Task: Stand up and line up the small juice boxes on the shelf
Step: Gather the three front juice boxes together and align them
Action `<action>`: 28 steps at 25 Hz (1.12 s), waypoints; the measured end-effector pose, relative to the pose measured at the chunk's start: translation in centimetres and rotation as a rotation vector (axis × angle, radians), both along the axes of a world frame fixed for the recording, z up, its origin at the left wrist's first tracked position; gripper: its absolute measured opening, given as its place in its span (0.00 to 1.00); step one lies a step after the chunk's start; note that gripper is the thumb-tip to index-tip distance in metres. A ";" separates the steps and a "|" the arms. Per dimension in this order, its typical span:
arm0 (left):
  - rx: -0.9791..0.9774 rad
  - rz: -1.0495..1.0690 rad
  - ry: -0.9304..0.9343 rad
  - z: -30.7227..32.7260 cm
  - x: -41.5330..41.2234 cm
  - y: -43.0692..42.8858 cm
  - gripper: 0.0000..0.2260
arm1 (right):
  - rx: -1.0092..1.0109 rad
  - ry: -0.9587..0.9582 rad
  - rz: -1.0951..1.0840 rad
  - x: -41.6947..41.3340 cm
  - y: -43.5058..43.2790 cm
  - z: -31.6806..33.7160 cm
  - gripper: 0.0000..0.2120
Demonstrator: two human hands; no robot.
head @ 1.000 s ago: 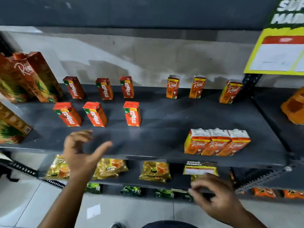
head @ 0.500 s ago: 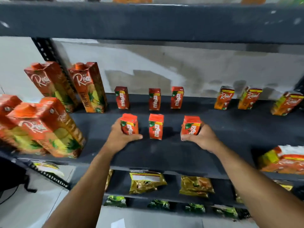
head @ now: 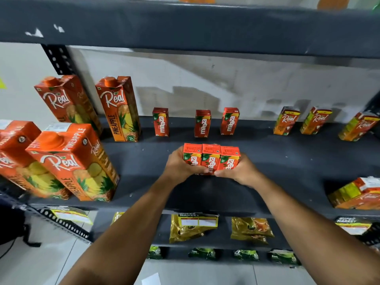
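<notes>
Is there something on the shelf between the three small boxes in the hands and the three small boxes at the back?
Nothing visible. The held boxes, pressed between left hand and right hand, face bare shelf up to the back boxes.

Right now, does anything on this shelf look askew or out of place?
Yes. The three small red Maaza boxes at the back stand unevenly spaced, with a wider gap on the left, and the small orange Real box at far right leans.
</notes>
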State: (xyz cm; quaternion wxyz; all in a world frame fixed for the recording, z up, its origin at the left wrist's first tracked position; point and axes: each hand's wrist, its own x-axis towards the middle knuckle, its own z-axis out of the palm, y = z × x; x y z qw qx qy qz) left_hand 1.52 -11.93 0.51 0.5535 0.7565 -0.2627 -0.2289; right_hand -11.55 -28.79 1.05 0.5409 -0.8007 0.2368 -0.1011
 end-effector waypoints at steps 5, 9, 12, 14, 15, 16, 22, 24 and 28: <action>-0.018 -0.074 0.066 -0.6 -2.2 2.7 0.31 | -0.021 0.012 -0.002 -2.7 2.5 0.1 0.25; 0.039 -0.045 0.100 -0.2 -4.5 4.3 0.28 | -0.060 0.070 -0.016 -4.8 4.5 0.9 0.23; 0.069 -0.032 0.104 -0.2 -5.4 5.1 0.28 | -0.092 0.107 0.001 -5.7 5.2 0.9 0.23; 0.077 -0.040 0.092 -0.1 -5.8 5.5 0.27 | -0.102 0.105 0.012 -5.9 5.3 0.8 0.23; 0.075 -0.043 0.091 0.1 -6.0 5.6 0.27 | -0.108 0.103 0.012 -6.0 5.4 0.8 0.23; 0.077 -0.041 0.085 0.2 -6.0 5.6 0.27 | -0.115 0.107 0.007 -6.0 5.4 1.0 0.23; 0.037 -0.035 0.065 0.1 -6.1 5.7 0.30 | -0.096 0.062 0.041 -5.9 5.6 1.1 0.25; 0.041 -0.028 0.041 0.2 -6.2 5.8 0.31 | -0.103 0.059 0.049 -6.0 5.7 1.1 0.25; -0.024 -0.047 -0.016 0.2 -6.7 6.4 0.45 | -0.038 0.048 0.058 -6.8 5.7 1.7 0.44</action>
